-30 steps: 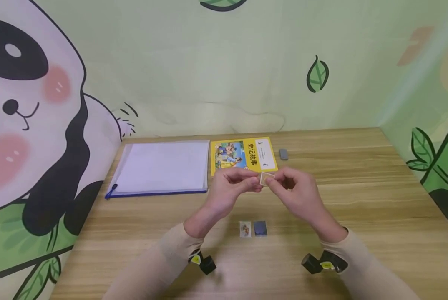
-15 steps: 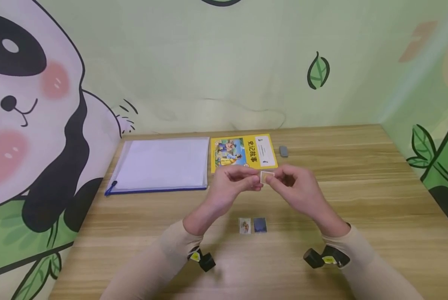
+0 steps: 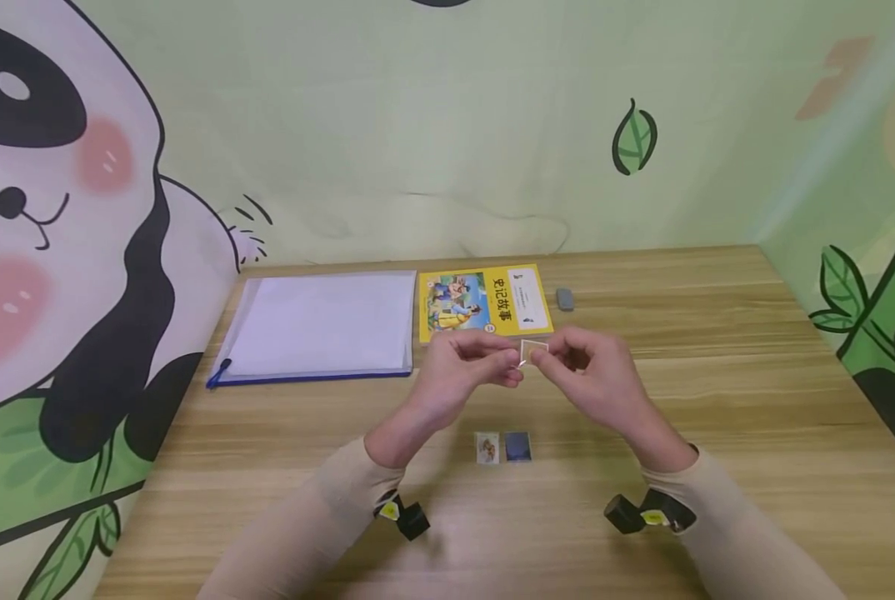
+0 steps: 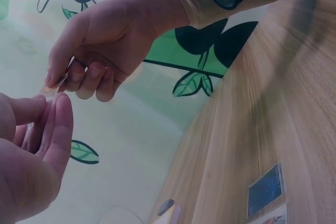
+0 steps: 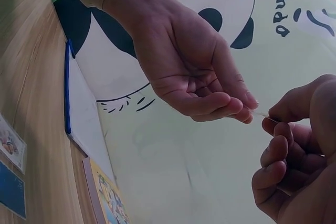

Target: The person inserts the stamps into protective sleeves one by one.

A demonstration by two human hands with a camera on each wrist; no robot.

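At the centre of the head view, both hands meet above the table and pinch 1 small card between them: the left hand takes its left edge with curled thumb and fingertips, and the right hand takes its right edge in a like thumb-and-forefinger pinch, the other fingers folded under. The card is held clear of the wooden table, roughly level, its pale face up. In the right wrist view it shows only as a thin edge at centre right, between the tips of the 2 hands, so it appears very thin; whether a film or layer is being parted from it cannot be told. Judged from this grip, the step goes best with light, even pressure at the very margins, the card kept flat and neither hand pulling harder than the other, since so thin a piece would likely bend or slip. Directly below the hands, near the lower centre of the frame, 2 more small cards lie side by side and touching: a picture card and a dark blue card. Beyond the hands, toward the upper centre, lie a yellow book, a small grey eraser just right of it, and a clear folder with a blue edge to its left.
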